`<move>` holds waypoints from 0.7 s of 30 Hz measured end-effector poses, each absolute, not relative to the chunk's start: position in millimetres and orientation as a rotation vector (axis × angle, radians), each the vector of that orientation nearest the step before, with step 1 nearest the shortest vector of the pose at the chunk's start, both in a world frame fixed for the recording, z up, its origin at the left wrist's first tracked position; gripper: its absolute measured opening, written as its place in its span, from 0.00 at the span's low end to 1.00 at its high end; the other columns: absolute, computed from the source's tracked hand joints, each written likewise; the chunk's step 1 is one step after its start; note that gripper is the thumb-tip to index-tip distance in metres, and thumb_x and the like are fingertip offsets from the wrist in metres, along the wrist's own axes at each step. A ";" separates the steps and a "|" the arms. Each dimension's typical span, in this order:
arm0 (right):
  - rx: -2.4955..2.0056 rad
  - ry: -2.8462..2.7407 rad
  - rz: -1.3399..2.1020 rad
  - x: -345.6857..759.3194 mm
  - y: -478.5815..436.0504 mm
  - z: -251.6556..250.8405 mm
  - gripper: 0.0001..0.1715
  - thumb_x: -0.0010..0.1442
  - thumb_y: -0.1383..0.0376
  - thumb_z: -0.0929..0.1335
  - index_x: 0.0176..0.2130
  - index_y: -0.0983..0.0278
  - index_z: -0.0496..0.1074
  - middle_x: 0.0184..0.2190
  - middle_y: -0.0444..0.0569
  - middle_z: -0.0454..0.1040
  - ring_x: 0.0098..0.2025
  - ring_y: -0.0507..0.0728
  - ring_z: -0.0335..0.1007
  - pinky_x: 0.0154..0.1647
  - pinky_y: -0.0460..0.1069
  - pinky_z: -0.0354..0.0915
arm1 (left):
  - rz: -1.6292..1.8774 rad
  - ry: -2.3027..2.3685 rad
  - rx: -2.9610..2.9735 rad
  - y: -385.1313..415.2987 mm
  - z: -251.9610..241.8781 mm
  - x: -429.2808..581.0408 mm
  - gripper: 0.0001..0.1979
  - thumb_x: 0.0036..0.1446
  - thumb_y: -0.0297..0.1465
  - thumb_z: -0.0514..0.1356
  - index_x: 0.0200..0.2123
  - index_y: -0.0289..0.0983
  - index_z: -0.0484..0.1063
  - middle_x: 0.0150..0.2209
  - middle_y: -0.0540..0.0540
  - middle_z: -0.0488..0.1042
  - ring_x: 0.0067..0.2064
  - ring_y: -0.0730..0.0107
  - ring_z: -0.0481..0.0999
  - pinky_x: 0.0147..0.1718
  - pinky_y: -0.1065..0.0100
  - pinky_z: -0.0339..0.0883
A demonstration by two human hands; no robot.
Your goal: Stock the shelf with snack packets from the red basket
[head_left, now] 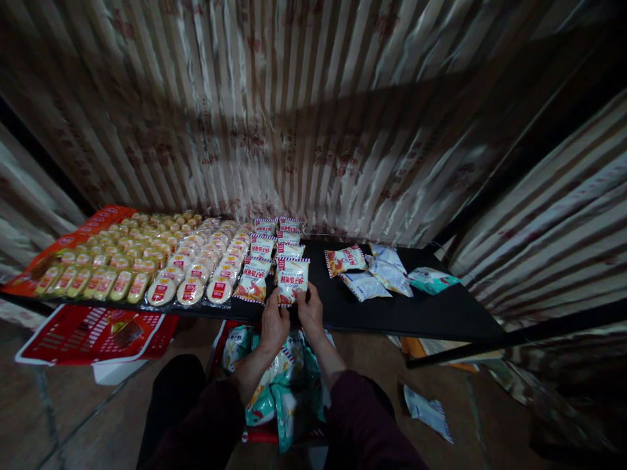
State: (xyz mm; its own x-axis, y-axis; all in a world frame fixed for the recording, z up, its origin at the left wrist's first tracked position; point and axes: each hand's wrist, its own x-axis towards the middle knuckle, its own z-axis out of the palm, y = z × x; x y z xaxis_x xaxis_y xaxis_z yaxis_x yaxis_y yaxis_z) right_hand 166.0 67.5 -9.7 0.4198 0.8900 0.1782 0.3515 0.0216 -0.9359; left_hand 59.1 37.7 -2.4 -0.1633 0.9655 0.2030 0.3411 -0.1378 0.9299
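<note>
From the wearer's head, one camera (the only view) is looking forward and down, facing the nearby black shelf [450, 313].

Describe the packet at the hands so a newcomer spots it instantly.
Find the long black shelf and follow it to the right of the round wrapped cakes, where two columns of striped-edged snack packets lie. At the front of the right column is the white packet with red lettering. Unlike its neighbours, it has the left hand and right hand at its lower corners.
</note>
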 end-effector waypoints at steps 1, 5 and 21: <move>-1.569 -1.147 0.569 165.9 68.7 -10.6 0.30 0.55 0.50 0.62 0.49 0.67 0.70 0.44 0.58 0.75 0.45 0.63 0.69 0.49 0.56 0.63 | 1.311 1.523 1.503 38.6 -3.3 59.2 0.26 0.50 0.22 0.52 0.54 0.34 0.66 0.52 0.37 0.71 0.56 0.56 0.69 0.59 0.53 0.58; -1.583 -1.185 0.504 165.9 73.1 -15.1 0.30 0.56 0.51 0.61 0.49 0.68 0.69 0.46 0.60 0.72 0.49 0.64 0.67 0.53 0.57 0.60 | 1.293 1.520 1.552 41.0 -7.6 60.8 0.27 0.50 0.22 0.52 0.56 0.31 0.64 0.54 0.33 0.70 0.57 0.54 0.68 0.60 0.51 0.57; -1.554 -1.205 0.623 169.1 79.0 -14.1 0.33 0.53 0.53 0.65 0.54 0.66 0.67 0.49 0.58 0.72 0.51 0.64 0.68 0.55 0.59 0.61 | 1.165 1.517 1.910 36.5 -22.4 67.8 0.32 0.52 0.21 0.50 0.63 0.29 0.54 0.68 0.33 0.46 0.69 0.53 0.42 0.64 0.47 0.45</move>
